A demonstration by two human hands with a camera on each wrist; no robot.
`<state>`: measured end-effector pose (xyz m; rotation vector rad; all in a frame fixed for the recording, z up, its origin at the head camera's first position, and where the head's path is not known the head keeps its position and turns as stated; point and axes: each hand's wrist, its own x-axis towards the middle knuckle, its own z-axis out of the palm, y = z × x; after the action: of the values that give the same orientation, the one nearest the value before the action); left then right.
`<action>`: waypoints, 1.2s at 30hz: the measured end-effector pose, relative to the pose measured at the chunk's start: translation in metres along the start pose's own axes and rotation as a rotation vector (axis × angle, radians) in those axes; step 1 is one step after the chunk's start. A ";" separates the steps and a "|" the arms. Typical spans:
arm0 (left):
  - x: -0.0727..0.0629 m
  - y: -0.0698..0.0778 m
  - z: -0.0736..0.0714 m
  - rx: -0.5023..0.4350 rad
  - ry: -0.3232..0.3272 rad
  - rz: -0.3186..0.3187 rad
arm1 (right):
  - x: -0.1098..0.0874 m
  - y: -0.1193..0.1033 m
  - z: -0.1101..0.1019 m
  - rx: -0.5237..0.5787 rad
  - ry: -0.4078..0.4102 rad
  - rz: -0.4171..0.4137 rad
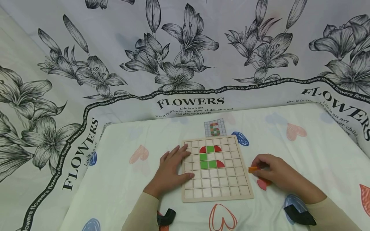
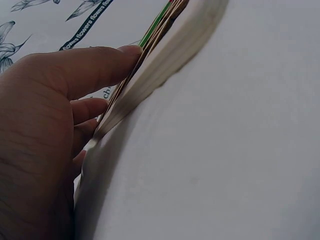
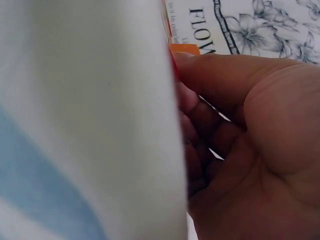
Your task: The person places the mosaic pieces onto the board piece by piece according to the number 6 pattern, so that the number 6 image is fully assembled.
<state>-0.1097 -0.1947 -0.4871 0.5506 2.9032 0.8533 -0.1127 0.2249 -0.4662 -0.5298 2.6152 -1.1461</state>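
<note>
A square wooden grid board (image 1: 214, 191) lies in the middle of the table, with green square tiles (image 1: 204, 164) and red quarter-round tiles (image 1: 220, 164) in its upper cells. My left hand (image 1: 172, 170) rests on the board's left edge, fingers spread and the thumb on the rim. Just right of the board, my right hand (image 1: 273, 170) pinches an orange tile (image 1: 253, 169) between thumb and fingers; the right wrist view shows the orange tile (image 3: 185, 48) at the thumb tip. Red tiles (image 1: 262, 184) lie under that hand, partly hidden by it.
A small pattern card (image 1: 215, 127) with a coloured grid design lies behind the board, touching its far edge in view. The table cloth (image 1: 138, 186) is white with printed hearts. A flower-printed curtain (image 1: 185, 57) hangs behind the table.
</note>
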 end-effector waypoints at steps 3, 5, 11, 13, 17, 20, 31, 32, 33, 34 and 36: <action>0.000 0.000 0.000 -0.007 0.005 0.003 | 0.000 -0.001 0.000 0.020 0.014 0.012; 0.000 0.000 0.000 -0.007 0.008 0.003 | 0.000 -0.001 -0.001 0.041 0.030 0.004; 0.000 -0.001 0.001 0.001 0.012 -0.001 | 0.000 -0.002 -0.002 0.162 0.059 -0.007; 0.000 -0.001 0.002 0.001 0.014 -0.003 | 0.000 -0.003 -0.003 0.185 0.067 -0.003; 0.000 -0.001 0.002 0.001 0.014 0.000 | -0.001 -0.007 -0.003 0.189 0.099 -0.008; 0.000 -0.002 0.002 0.000 0.011 0.002 | -0.001 -0.009 -0.004 0.181 0.121 -0.014; 0.000 -0.001 0.001 -0.008 0.002 -0.001 | 0.001 -0.016 -0.004 0.240 0.112 -0.049; 0.000 -0.001 0.001 -0.010 0.002 -0.001 | 0.002 -0.017 -0.003 0.238 0.114 -0.051; 0.000 -0.001 0.000 -0.013 0.003 0.000 | 0.002 -0.018 -0.003 0.240 0.115 -0.053; 0.000 -0.001 0.000 -0.015 0.004 0.001 | 0.002 -0.019 -0.002 0.235 0.117 -0.064; 0.000 0.000 0.001 -0.017 0.006 0.002 | 0.003 -0.021 0.000 0.221 0.116 -0.089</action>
<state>-0.1098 -0.1947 -0.4877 0.5503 2.8984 0.8813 -0.1103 0.2107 -0.4505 -0.5522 2.5362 -1.5137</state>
